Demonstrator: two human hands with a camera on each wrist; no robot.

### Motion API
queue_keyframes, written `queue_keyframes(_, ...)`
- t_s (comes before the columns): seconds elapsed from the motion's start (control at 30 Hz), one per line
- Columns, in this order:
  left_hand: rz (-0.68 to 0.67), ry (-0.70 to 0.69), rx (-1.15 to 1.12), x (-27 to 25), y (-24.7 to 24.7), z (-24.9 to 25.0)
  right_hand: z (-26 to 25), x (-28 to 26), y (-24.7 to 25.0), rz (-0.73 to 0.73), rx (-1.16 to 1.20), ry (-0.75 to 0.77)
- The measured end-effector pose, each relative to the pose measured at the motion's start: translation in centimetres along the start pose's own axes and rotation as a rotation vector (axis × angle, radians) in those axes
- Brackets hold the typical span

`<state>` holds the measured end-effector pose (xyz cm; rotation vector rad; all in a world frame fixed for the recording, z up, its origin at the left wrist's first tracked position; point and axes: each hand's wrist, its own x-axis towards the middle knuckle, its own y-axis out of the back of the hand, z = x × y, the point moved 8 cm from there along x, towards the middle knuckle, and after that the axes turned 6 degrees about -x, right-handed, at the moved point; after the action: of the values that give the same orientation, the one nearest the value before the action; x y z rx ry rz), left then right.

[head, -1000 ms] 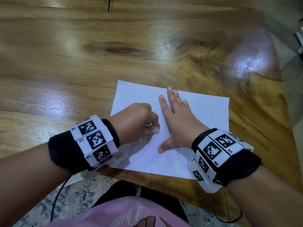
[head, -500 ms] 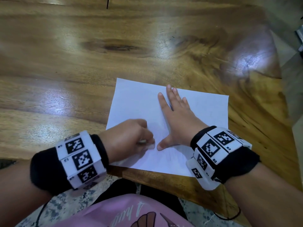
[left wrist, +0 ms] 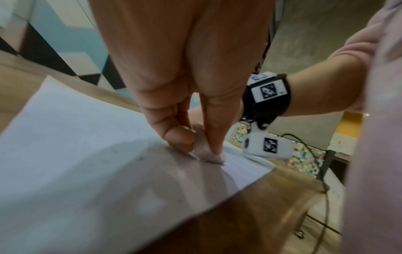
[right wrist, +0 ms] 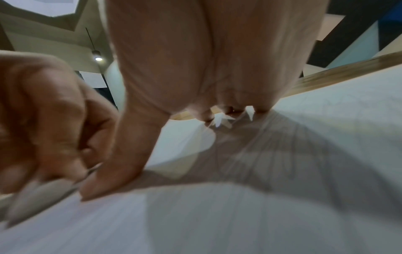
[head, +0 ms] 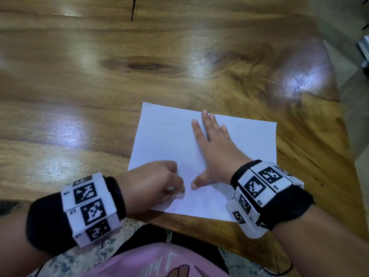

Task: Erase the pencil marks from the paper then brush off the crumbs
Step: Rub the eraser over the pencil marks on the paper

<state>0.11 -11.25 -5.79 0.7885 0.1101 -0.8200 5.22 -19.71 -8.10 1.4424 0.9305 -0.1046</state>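
Now left hand (head: 151, 181), eraser (head: 179, 194) nearer table edge

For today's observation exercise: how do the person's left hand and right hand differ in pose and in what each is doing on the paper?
1. The left hand is curled, pinching a white eraser; the right hand lies flat, holding nothing.
2. The left hand touches the paper only through the eraser tip; the right hand presses palm and spread fingers on it.
3. The left hand works near the paper's near edge; the right hand reaches farther up the sheet.

Both wear marker-tagged wristbands.
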Motion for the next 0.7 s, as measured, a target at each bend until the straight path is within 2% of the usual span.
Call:
queue_keyframes(0.1, -0.045, 0.011, 0.021, 0.6, 0.3, -0.2, 0.0, 0.0, 0.0, 0.000, 0.003, 0.000)
queue_keyframes(0.27, 0.195, 0.018, 0.071, 3.4, 4.3, -0.6, 0.0, 0.1, 0.0, 0.014, 0.009, 0.002)
queue_keyframes(0.33, 0.177, -0.003, 0.076, 2.5, 3.4, -0.4, 0.0, 0.0, 0.0, 0.013, 0.012, 0.004)
queue_keyframes(0.5, -0.008, -0.084, 0.099, -0.9, -0.4, 0.4, 0.1, -0.1, 0.1, 0.011, 0.028, 0.001)
queue_keyframes(0.6, 0.027, -0.040, 0.021, -0.7, -0.1, -0.4, 0.1, -0.1, 0.1, 0.019, 0.029, -0.008)
queue_keyframes(0.7, 0.052, -0.022, 0.018, -0.9, -0.3, -0.4, 1.3, -0.7, -0.1, 0.032, 0.085, -0.093)
